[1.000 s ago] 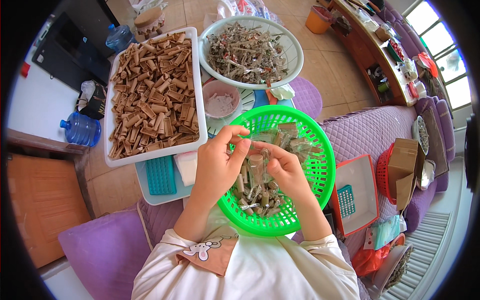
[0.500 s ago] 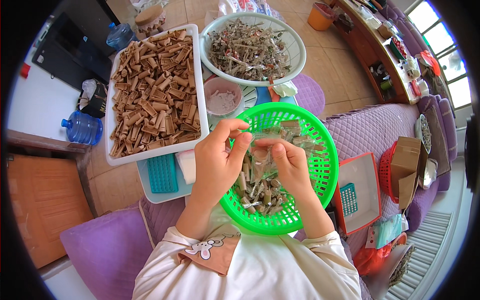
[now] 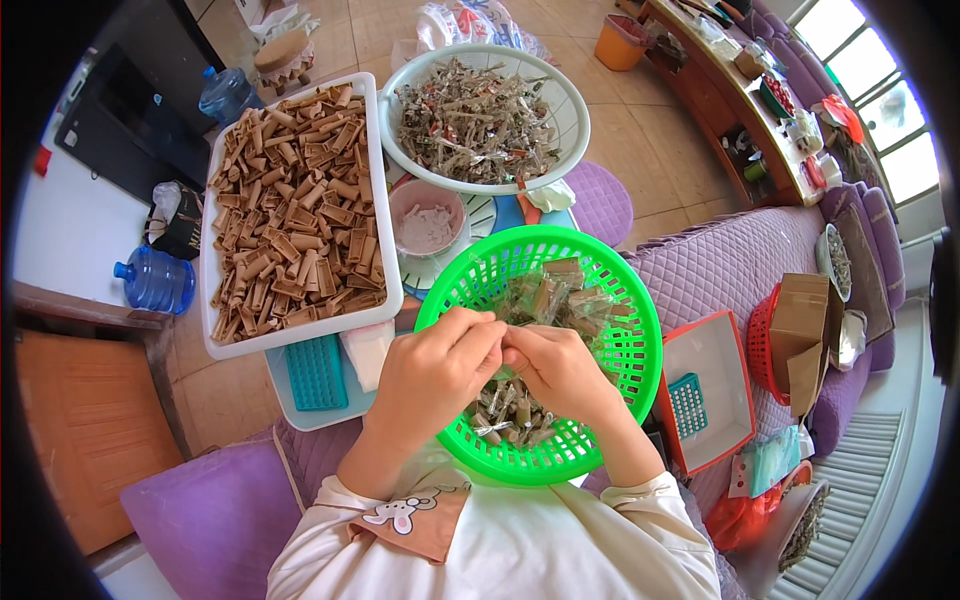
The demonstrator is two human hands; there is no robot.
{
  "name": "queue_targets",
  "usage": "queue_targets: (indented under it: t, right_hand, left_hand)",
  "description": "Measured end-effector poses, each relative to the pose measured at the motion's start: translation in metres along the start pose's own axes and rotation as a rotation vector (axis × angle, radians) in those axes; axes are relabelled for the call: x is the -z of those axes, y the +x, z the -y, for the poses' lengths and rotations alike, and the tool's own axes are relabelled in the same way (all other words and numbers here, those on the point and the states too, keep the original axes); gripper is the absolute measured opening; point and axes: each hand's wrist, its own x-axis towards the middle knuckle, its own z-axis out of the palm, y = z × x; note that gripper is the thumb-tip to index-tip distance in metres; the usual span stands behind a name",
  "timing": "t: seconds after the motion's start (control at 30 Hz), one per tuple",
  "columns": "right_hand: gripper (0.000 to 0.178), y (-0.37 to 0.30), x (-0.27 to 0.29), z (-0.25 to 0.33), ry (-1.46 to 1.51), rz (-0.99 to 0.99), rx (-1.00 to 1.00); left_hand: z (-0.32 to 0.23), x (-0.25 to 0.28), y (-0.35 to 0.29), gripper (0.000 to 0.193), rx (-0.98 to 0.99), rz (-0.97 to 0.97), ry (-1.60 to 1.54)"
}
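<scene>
Over the green plastic basket (image 3: 648, 350), my left hand (image 3: 425, 375) and my right hand (image 3: 562, 372) meet at the fingertips. Both are closed in a pinch, and the fingers hide whatever is between them. Below them in the basket lie small brown pieces twisted in clear wrappers (image 3: 515, 412). Larger clear-wrapped brown bundles (image 3: 562, 300) are heaped at the basket's far side, just beyond my fingers.
Far left, a white tray (image 3: 382, 215) holds many brown curved pieces (image 3: 300, 215). Beside it are a pale colander (image 3: 583, 120) of clear-wrapped pieces and a pink bowl (image 3: 403, 200) of whitish stuff. A teal grid tray (image 3: 316, 375) lies nearer. To the right sits a red-edged box (image 3: 725, 420).
My hands have drawn together and moved slightly down, closing at the fingertips. The clear wrapper that showed between them is now hidden. The whole view has shifted a little.
</scene>
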Motion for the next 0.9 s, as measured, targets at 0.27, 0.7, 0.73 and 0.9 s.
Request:
queue_targets:
  t: [0.27,0.7,0.73,0.9]
  right_hand:
    - [0.011,-0.011,-0.003,0.001,-0.178,0.071,0.032]
    - [0.017,-0.006,-0.001,0.010,0.165,-0.309,-0.206]
    - [0.017,-0.006,-0.003,0.013,0.167,-0.307,-0.208]
    - [0.018,-0.008,-0.005,0.018,0.027,-0.236,-0.117]
  left_hand:
    - [0.012,-0.015,-0.012,0.007,0.198,0.057,-0.223]
    - [-0.005,-0.002,-0.007,0.013,0.156,-0.096,-0.239]
    - [-0.008,-0.004,-0.006,0.013,0.160,-0.096,-0.238]
    - [-0.008,-0.010,-0.003,0.016,0.058,-0.155,-0.125]
